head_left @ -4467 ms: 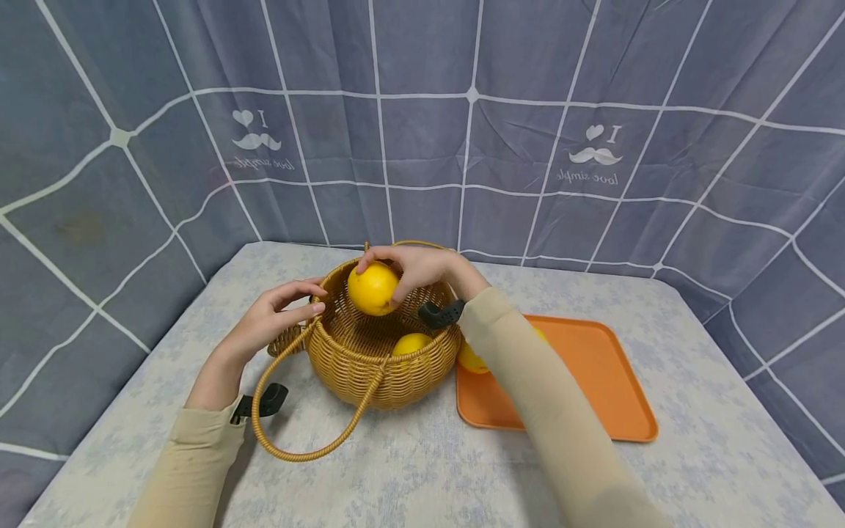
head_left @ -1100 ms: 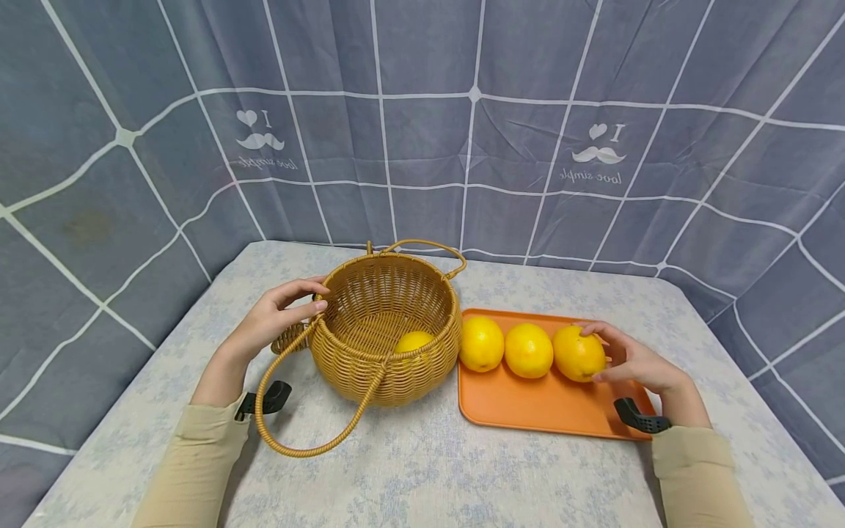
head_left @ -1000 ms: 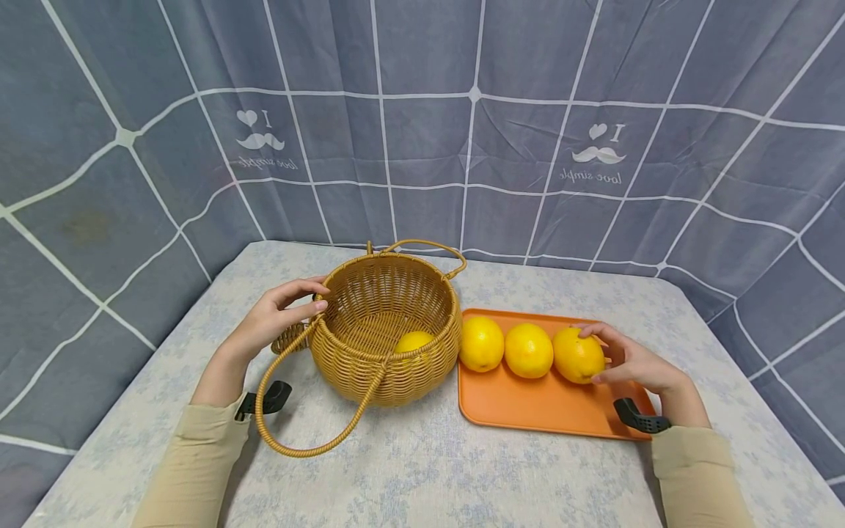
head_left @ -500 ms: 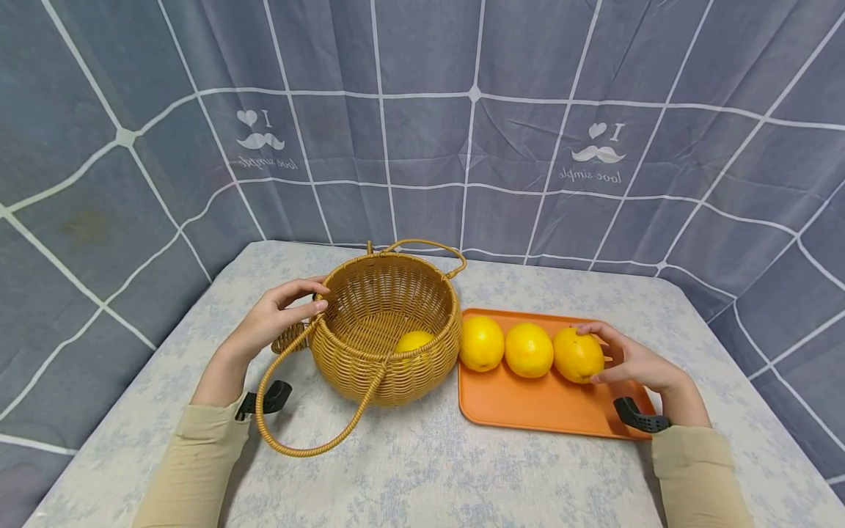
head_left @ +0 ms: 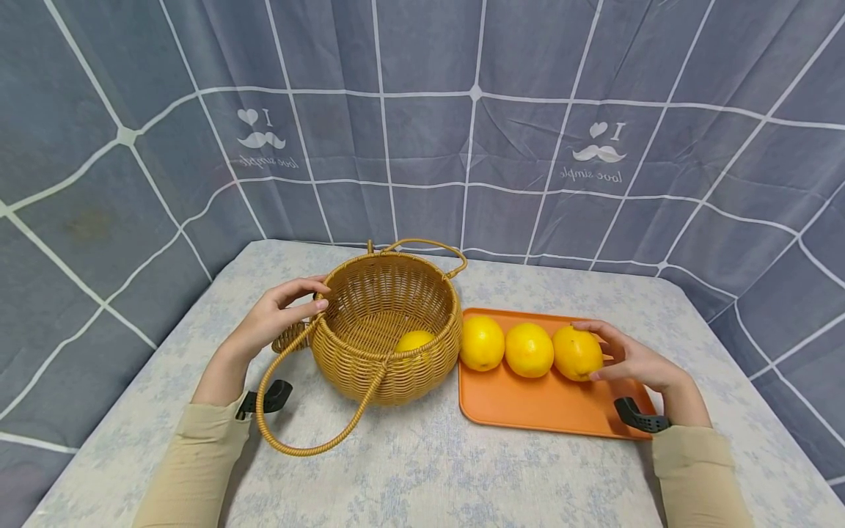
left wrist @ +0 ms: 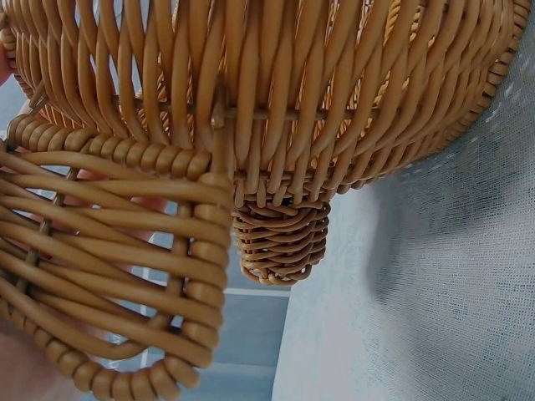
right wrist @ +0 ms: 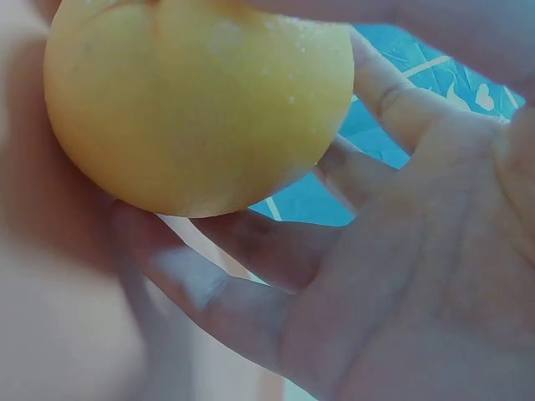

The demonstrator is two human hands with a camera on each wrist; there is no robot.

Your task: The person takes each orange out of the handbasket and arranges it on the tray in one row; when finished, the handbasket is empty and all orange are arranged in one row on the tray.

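The left hand [head_left: 280, 312] holds the rim of a round wicker basket [head_left: 359, 378] at its left side, thumb at the rim and fingers behind it. One yellow orange [head_left: 414, 341] lies low inside the basket, partly hidden by the front rim. On an orange tray [head_left: 541, 411], three more oranges sit side by side along the back half. The right hand [head_left: 637, 359] grips the rightmost orange [head_left: 577, 353], fingers over its far side and thumb at its near right. In the right wrist view, fingers curve around that orange [right wrist: 201, 109].
A long wicker handle [head_left: 297, 452] loops down onto the table in front of the basket, and another handle [head_left: 429, 242] stands at the back. The basket's woven flap [left wrist: 109, 251] shows in the left wrist view. A grey checked curtain [head_left: 422, 147] hangs behind the table.
Seconds ago the right hand held an orange over the basket; now it is at the tray's right, gripping the rightmost orange. Within the last second that orange shifts slightly left. The left hand stays.
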